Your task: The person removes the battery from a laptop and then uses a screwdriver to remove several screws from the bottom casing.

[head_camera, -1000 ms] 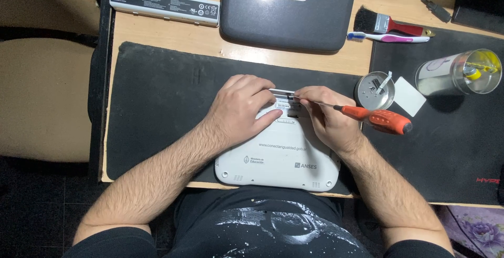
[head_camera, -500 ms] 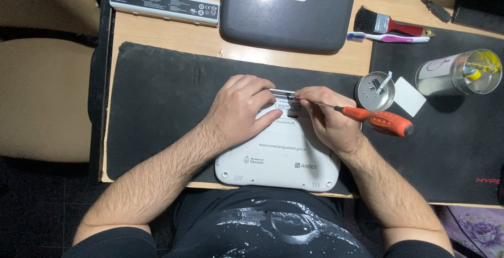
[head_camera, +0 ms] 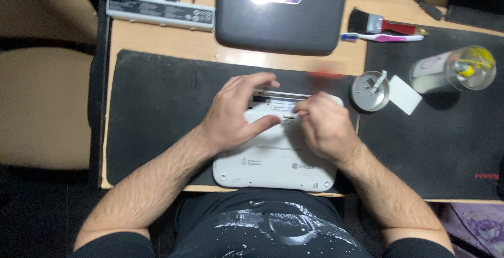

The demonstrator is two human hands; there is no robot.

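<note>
White netbook (head_camera: 273,158) lies underside-up on the black mat's near edge, its far compartment open, strip exposed.

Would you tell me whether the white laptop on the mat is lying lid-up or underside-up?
Underside-up. The white laptop shows feet, a vent and labels on its upper face, and both hands work at an opened slot near its far edge.
</note>
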